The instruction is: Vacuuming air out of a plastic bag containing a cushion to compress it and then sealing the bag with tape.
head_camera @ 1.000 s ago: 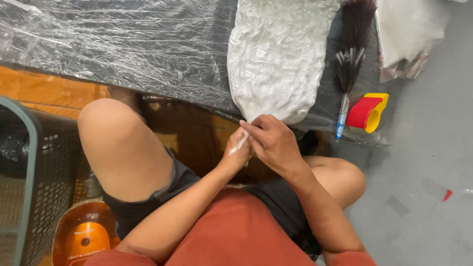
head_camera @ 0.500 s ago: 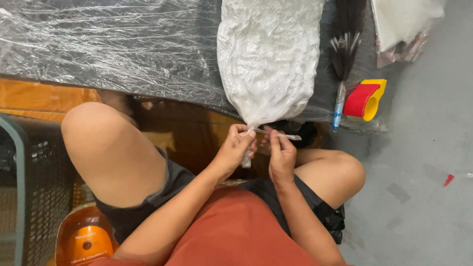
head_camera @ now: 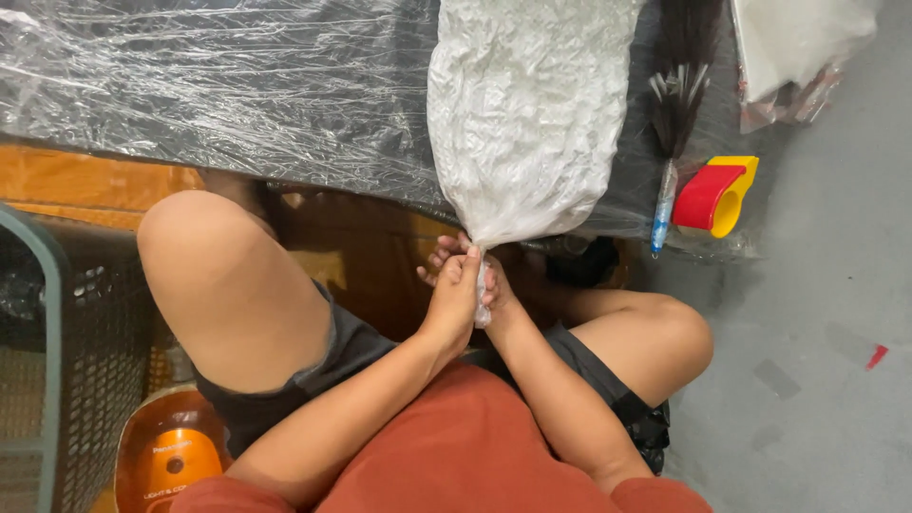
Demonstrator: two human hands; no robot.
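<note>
A white crinkled plastic bag, stuffed full, lies on a table wrapped in clear plastic film. Its gathered neck hangs over the table's near edge. My left hand is closed around that twisted neck just below the edge. Right behind it, my right hand also grips the neck, mostly hidden by the left one. I sit with both knees up under the table, in dark shorts and a rust-red shirt.
A feather duster with a blue handle lies to the right of the bag. Next to it sits a red and yellow tape dispenser. A dark mesh basket and an orange appliance stand at the left.
Both hands have come together around the bag's neck, which is now twisted tight; before, they held it apart with a small strip between the fingers.
</note>
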